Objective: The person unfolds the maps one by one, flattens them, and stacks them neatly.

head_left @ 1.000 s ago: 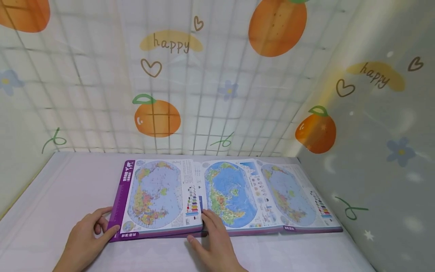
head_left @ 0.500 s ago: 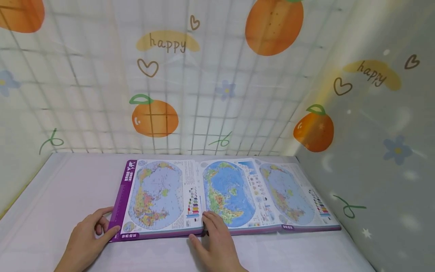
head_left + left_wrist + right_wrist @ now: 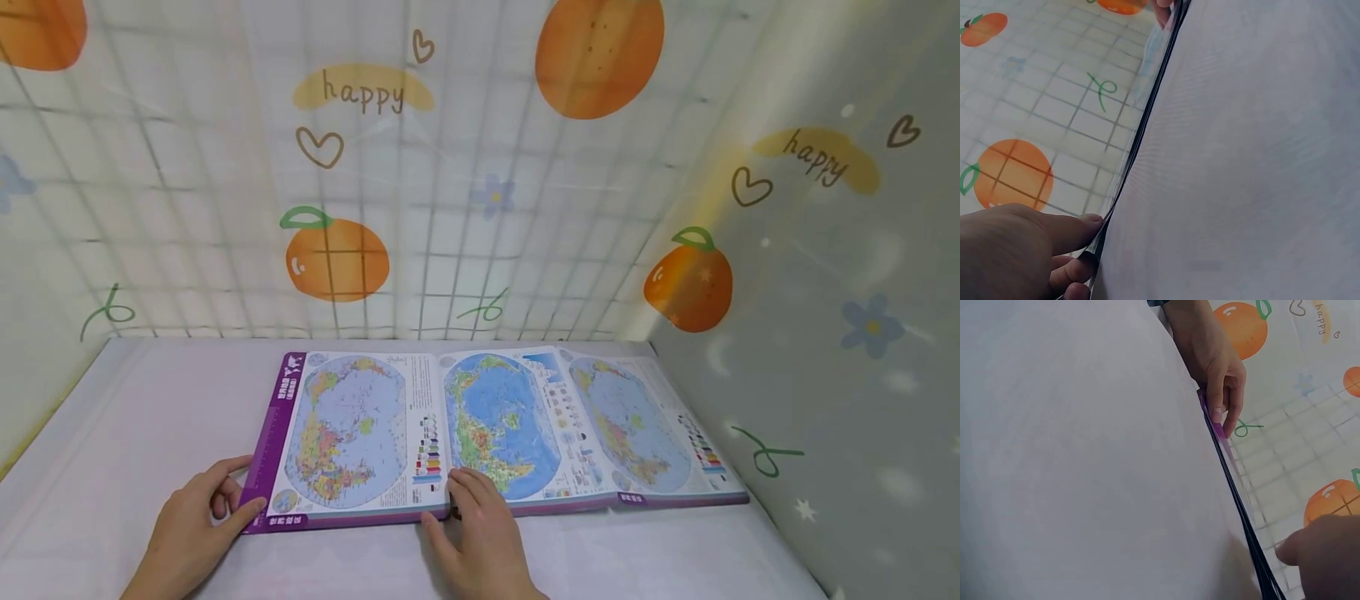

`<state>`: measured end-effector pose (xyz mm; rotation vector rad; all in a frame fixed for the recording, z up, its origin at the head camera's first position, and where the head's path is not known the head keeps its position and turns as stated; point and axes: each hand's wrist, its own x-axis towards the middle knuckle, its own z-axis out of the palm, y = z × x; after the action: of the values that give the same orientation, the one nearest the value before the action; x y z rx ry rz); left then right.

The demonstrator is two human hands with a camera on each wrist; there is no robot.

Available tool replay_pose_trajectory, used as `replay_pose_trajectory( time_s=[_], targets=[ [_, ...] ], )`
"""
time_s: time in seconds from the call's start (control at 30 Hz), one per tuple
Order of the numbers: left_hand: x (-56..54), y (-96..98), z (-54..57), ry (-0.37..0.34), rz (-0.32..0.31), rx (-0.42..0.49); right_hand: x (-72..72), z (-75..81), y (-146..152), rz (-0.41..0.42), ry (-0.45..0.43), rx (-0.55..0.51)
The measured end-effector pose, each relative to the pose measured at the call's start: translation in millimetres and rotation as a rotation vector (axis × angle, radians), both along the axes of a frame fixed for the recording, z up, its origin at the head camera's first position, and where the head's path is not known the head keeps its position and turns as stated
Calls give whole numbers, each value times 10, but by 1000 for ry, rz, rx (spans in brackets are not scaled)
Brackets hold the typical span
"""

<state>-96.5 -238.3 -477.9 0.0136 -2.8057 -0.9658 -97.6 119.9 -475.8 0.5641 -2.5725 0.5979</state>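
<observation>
While its thumb lies on top of the purple strip (image 3: 264, 454) at the near left corner of the left map (image 3: 360, 425), the left hand (image 3: 191, 521) has its fingers bent at the edge, so the corner is pinched between them. The right hand (image 3: 482, 525) is at the seam where the left map meets the middle map (image 3: 504, 425), fingers slightly bent over the near edge, thumb by the front edge; whether it grips any layer cannot be told. On the other side of the middle map, the right map (image 3: 633, 425) ends the row, a small purple label (image 3: 632, 499) at its near left corner. All three lie on the table, the middle one a deeper blue with green and brown land.

Beneath and around them, the table (image 3: 165, 408) is whitish with a faint lilac cast and runs back to the rear curtain (image 3: 442, 167). A grid of dark lines (image 3: 450, 317) shows through that thin curtain, which is printed with oranges (image 3: 337, 260), brown heart outlines (image 3: 320, 147) and the word "happy" (image 3: 363, 92). The right curtain (image 3: 810, 333), greyer, carries similar prints.
</observation>
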Motion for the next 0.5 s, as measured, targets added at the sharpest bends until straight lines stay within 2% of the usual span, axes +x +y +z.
replay_pose_trajectory(
  time_s=[0.3,0.5],
  targets=[
    [5,9,16,-6,6,-9,38,70,-8,-44,-87,9],
    [23,8,18,35,-3,-7,44,91,-29,-57,-63,-38]
  ],
)
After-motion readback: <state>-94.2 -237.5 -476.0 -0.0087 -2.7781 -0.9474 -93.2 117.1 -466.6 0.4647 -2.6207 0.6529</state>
